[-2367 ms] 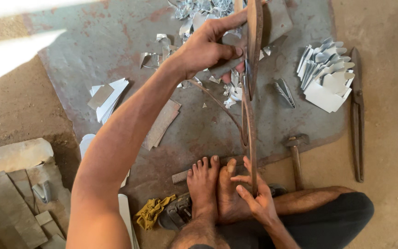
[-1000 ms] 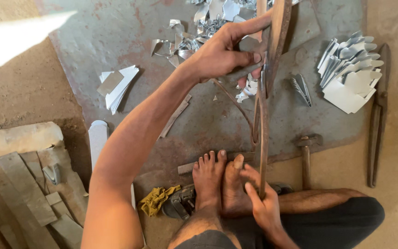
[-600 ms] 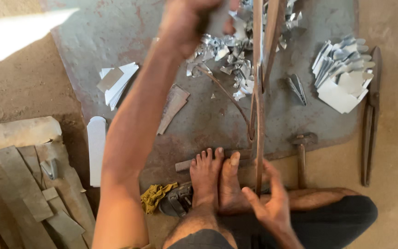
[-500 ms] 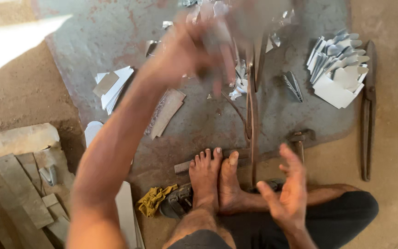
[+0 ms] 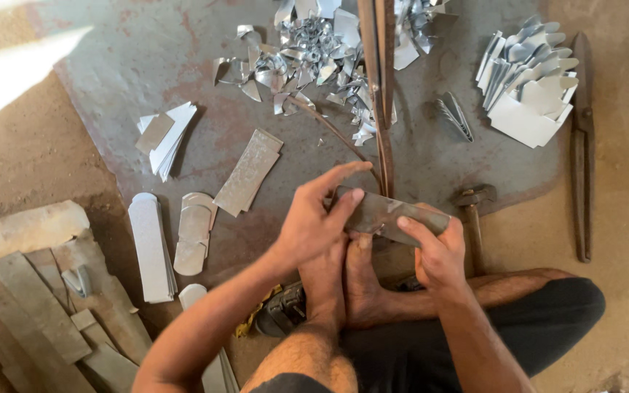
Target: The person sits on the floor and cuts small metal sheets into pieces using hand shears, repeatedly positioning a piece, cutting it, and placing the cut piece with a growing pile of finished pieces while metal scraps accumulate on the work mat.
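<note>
Dirt floor (image 5: 23,145), sunlit patch (image 5: 16,69) upper left, rusty metal sheet (image 5: 147,65).

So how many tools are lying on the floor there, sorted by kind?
Hammer: 1
Long hand shears at the right edge: 1
Upright long-handled cutter by the feet: 1
Total: 3
Both hands hold a flat metal strip, not a tool.

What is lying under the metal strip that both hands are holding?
Under the metal strip, held by the left hand and right hand, are bare feet. The floor beneath is hidden.
</note>
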A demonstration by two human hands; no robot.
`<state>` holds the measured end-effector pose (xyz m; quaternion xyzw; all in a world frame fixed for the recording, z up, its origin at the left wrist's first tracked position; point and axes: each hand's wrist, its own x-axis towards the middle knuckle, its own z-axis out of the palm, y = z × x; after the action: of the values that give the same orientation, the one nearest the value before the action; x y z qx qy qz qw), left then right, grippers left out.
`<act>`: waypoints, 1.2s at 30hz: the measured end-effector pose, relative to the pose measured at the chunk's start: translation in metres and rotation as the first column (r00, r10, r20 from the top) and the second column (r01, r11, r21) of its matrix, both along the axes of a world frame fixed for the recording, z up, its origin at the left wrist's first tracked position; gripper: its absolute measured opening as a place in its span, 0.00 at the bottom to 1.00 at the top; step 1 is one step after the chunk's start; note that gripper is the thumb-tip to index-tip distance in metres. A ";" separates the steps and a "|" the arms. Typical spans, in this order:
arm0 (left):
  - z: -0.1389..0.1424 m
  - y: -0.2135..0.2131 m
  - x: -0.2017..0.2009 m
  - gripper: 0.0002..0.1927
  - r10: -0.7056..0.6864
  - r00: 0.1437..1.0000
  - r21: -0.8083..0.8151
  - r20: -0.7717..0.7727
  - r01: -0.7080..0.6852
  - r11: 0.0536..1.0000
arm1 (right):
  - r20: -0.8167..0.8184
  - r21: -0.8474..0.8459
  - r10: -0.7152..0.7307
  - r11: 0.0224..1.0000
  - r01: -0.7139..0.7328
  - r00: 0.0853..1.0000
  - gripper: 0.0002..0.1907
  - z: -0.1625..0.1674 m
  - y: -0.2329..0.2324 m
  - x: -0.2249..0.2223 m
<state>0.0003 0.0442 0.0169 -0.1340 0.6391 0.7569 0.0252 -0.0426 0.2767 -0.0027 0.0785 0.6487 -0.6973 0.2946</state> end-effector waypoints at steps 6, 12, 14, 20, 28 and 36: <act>-0.027 0.015 0.020 0.21 -0.019 0.999 0.098 -0.039 0.022 0.995 | -0.100 0.205 0.242 0.954 -0.218 0.965 0.06 0.012 -0.008 -0.028; 0.014 -0.014 -0.013 0.18 -0.022 0.999 0.046 -0.039 0.024 0.999 | -0.219 -0.020 0.223 0.972 -0.233 0.950 0.24 -0.001 -0.008 -0.033; 0.032 -0.055 -0.041 0.15 0.007 0.975 -0.199 -0.222 -0.053 0.979 | -0.343 0.288 0.306 0.934 -0.211 0.888 0.35 -0.015 -0.013 -0.016; -0.016 -0.193 -0.148 0.17 0.192 0.963 -0.343 -0.191 -0.249 0.906 | -0.064 0.697 0.448 0.659 -0.281 0.892 0.32 -0.023 0.012 0.053; -0.029 -0.133 -0.167 0.11 0.023 0.995 -0.291 -0.097 -0.050 0.955 | -0.143 0.374 0.485 0.833 -0.407 0.863 0.17 -0.014 0.034 0.068; -0.046 -0.107 -0.147 0.10 0.013 0.984 -0.205 -0.180 -0.050 0.977 | -0.144 0.385 0.522 0.812 -0.439 0.841 0.14 -0.012 0.031 0.070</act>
<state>-0.1472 -0.0627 -0.0289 -0.0778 0.7125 0.6949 -0.0582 0.0275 0.3082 -0.0151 -0.1257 0.7876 -0.4819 0.3628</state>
